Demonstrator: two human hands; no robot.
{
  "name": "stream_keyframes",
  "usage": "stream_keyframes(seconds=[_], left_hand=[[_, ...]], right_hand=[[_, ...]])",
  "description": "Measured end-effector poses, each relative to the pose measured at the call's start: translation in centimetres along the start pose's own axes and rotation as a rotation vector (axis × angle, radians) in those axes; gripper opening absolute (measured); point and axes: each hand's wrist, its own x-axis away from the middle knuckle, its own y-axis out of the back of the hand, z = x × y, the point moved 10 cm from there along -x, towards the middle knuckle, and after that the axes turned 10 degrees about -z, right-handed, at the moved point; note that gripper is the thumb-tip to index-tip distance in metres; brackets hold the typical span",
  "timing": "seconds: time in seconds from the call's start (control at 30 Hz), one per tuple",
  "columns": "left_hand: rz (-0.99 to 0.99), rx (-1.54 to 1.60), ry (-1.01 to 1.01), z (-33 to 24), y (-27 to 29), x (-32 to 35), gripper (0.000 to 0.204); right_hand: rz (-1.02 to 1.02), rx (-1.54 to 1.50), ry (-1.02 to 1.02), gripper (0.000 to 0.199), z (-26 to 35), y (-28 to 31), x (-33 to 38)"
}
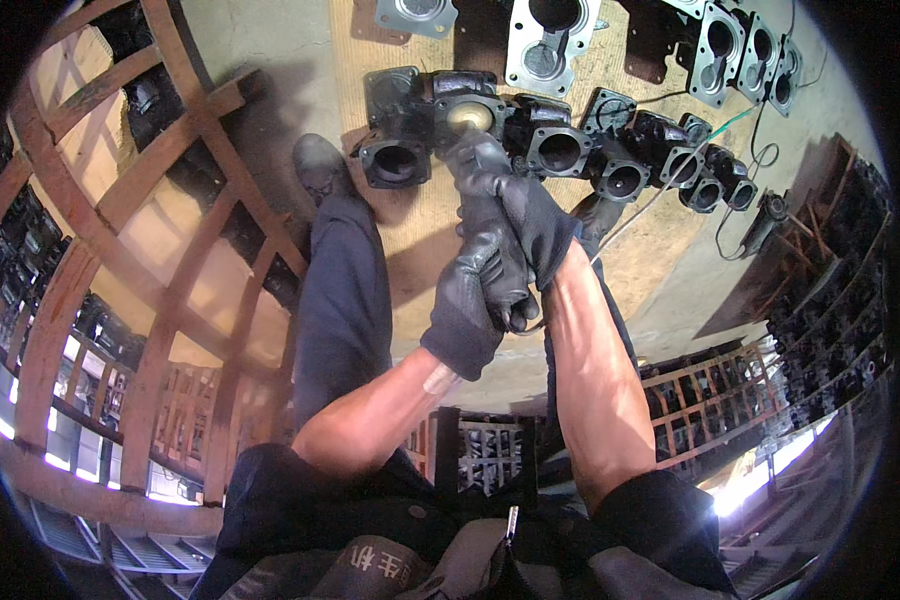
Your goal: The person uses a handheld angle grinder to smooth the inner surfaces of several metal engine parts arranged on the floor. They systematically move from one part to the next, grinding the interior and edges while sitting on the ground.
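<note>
Both my hands wear black gloves and are closed around a black hand-held power tool [517, 318], mostly hidden by the gloves. My left hand [468, 290] wraps its rear part. Further forward, my right hand [538, 222] grips it. The tool's front end reaches a dark metal casting [482, 100] with a square flange and a brightly lit round opening. Its tip is too blurred to make out. Beside that casting, to the left, stands another dark casting [395, 163] with a round bore. To the right, a similar flanged casting [558, 152] stands close by.
More dark castings [625, 180] line up to the right on a wooden board [420, 240]. Silvery machined faces show on castings [550, 45] behind. A thin cable [638, 220] runs past my right hand. Another black tool [767, 222] lies at the right. Rusty metal racks [195, 125] stand left.
</note>
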Motion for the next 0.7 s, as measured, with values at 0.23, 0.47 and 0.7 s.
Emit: stream_keyframes(seconds=[0.23, 0.47, 0.7], left_hand=[[0.041, 0.022, -0.006, -1.0, -1.4, -1.8, 0.026], [0.158, -0.003, -0.032, -1.3, -1.8, -2.4, 0.025], [0.074, -0.082, -0.01, -0.1, -0.1, -0.8, 0.028]], right_hand=[[0.097, 0.236, 0.354, 0.034, 1.9, 0.1, -2.6], [0.113, 0.114, 0.341, 0.036, 1.6, 0.3, -3.1], [0.03, 0.044, 0.123, 0.032, 0.1, 0.1, -1.3]])
